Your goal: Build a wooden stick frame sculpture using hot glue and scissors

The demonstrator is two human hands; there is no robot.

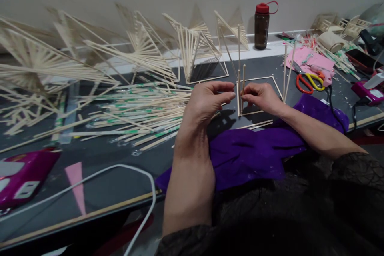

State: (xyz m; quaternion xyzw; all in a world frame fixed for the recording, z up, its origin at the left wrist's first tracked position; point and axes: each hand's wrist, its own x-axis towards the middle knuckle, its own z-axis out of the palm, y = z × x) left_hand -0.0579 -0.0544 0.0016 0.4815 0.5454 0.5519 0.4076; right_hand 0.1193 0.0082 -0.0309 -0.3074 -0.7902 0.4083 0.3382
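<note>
My right hand (262, 98) pinches a wooden chopstick (243, 76), which stands upright beside another upright at the near-left corner of a square chopstick frame (277, 89). Just left of that corner is my left hand (204, 102), its thumb and index finger apart with nothing visible between them. More uprights rise from the frame's other corners. A purple cloth (249, 152) lies in front of the frame, partly under my forearms. Left of my left hand spreads a pile of chopsticks (144, 112), many in green-and-white wrappers.
Several twisted chopstick structures (141, 52) line the wall. A red-capped bottle (262, 28) stands behind the frame. At right are scissors (310, 82), a pink glue gun (322, 73) and a phone (361, 62). A white cable (120, 166) loops over the front edge near a magenta case (27, 176).
</note>
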